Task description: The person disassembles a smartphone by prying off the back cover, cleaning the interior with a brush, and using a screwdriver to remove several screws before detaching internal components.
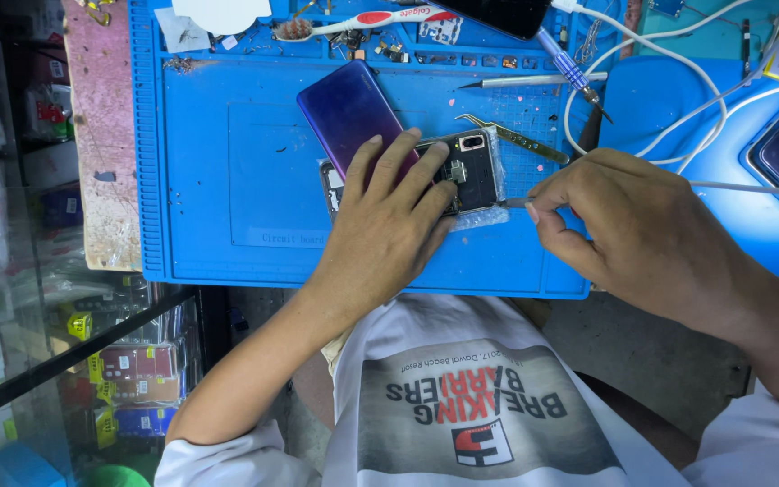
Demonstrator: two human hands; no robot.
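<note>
Two hands busy: my left hand [389,212] lies flat, fingers spread, pinning the opened phone [466,171] on the blue mat [218,180], its purple back cover [349,113] already off, while my right hand [624,225] fingers pinch a thin tool [514,204] at its edge; reassembly remains.

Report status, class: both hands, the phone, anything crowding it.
Left hand flat on opened phone, pinning it to blue mat. Right hand pinches thin tool, tip at phone's edge. Purple back cover lies under the phone; tweezers close behind.
</note>
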